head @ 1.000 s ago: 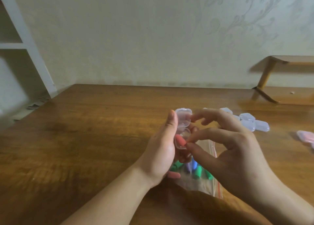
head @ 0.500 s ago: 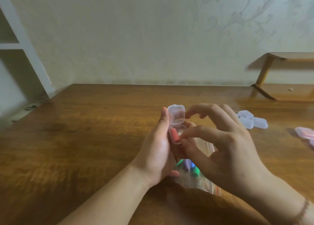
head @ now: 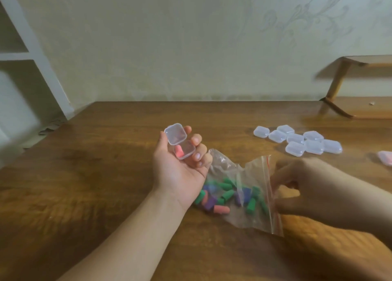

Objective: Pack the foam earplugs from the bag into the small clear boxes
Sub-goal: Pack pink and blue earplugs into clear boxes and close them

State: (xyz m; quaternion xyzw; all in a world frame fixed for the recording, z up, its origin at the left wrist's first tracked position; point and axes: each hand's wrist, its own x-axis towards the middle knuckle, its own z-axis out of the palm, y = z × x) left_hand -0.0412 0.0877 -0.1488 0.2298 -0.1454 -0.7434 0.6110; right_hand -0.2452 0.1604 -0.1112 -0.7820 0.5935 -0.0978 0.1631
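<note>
Clear empty boxes (head: 298, 141) beyond bag (head: 239, 193), wooden shelf (head: 360, 85)

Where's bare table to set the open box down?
Bare wood lies left of the left hand holding the open box, and behind it up to the wall. Crowded: the bag at centre, closed boxes far right.

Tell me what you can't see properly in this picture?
- Right hand, head view: its fingertips are blurred and sit behind the bag's red zip edge, so whether they pinch anything is unclear.
- Bag: the left hand covers part of it, so the earplugs can't be counted.
- Pink thing: cut off by the right edge.
- Open box: one pink earplug shows; the fingers hide the far side.
</note>
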